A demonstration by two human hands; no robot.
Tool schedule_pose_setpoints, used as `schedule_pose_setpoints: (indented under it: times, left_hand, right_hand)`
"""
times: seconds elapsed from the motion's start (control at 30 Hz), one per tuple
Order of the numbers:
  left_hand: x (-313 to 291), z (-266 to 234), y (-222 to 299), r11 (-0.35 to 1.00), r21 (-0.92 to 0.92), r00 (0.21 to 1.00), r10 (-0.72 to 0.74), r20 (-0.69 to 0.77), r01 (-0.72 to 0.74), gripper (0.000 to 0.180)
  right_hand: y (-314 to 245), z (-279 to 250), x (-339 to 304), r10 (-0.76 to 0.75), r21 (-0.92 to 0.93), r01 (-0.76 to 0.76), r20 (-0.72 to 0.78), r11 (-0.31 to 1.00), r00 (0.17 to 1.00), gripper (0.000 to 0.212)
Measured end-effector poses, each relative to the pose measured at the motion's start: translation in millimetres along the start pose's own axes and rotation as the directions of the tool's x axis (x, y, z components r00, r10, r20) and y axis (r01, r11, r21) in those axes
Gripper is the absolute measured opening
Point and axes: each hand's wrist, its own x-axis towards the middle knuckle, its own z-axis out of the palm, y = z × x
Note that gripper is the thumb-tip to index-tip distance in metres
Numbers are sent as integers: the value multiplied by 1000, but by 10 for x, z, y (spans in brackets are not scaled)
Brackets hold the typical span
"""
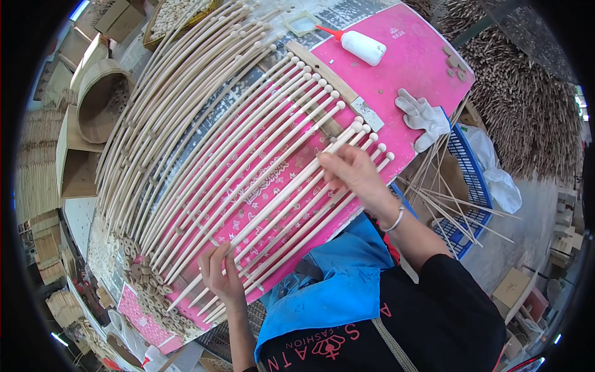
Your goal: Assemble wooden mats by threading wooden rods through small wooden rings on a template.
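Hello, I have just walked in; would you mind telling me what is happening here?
A person's right hand pinches pale ball-ended rods just below the balls, while the left hand is at their lower stretch, its exact grip unclear. Similar rods lie side by side on the pink sheet. A white bottle lies beyond them, with a glove to its lower right.

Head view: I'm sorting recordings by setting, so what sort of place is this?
Probably a woodcraft workshop: long ball-tipped wooden sticks lie in rows, a white squeeze bottle with a red nozzle lies nearby, and a large mass of thin brown sticks fills the upper right.
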Motion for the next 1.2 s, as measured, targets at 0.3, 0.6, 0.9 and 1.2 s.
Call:
schedule_pose_setpoints:
  times: [0.3,0.6,0.9,1.2]
  left_hand:
    - [299,441,22,994,-100,997,-22,78,30,21]
    - [388,528,65,999,-31,989,-26,142,31,21]
    - [440,460,96,1000,-9,991,-17,130,18,21]
    - [474,394,45,994,-69,973,-65,222,83,19]
  right_hand:
    - [-257,-717,71,-182,-147,168,-88,975,979,34]
    - [-179,-859,521,-639,-579,584,135,569,757,19]
    - [-332,-639,789,-483,-724,670,533,163,694,22]
    - [-365,-600,913,-452,-684,725,625,75,637,16]
